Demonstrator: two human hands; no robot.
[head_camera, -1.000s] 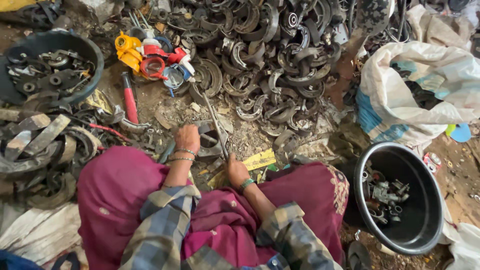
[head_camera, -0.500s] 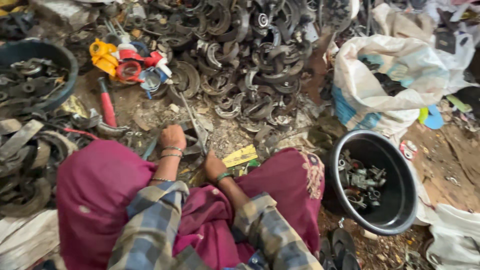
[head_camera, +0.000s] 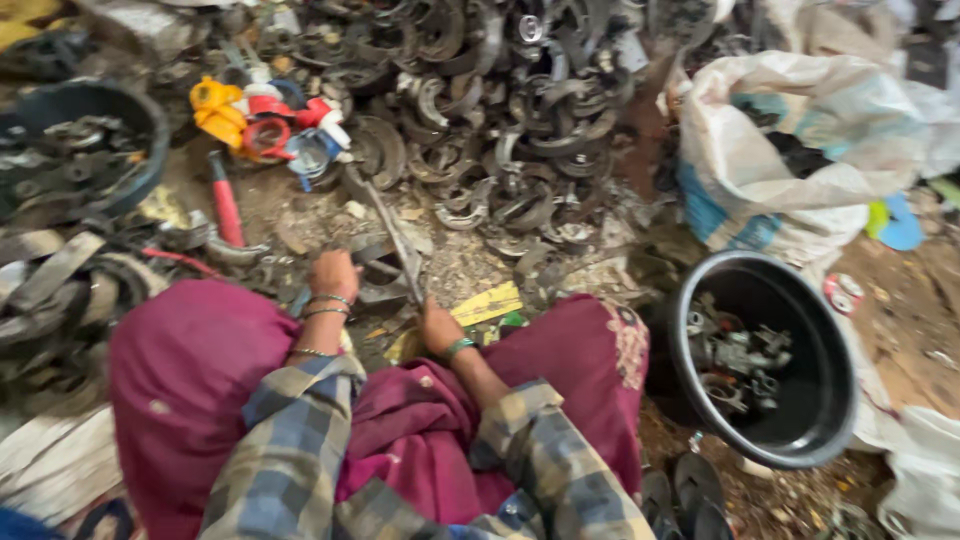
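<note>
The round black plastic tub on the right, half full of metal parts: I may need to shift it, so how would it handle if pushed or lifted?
The round black plastic tub would probably feel heavy, since grey metal parts lie piled inside. It sits tilted on littered ground, so a push may drag rather than slide. The thin rim might flex.

From my feed the light is soft, even daylight with no hard shadows and no glare, only a dull sheen on the black tub (head_camera: 815, 400) at right. I see motion blur over the whole frame, worst along the left edge and the far scrap pile (head_camera: 500, 110).
</note>
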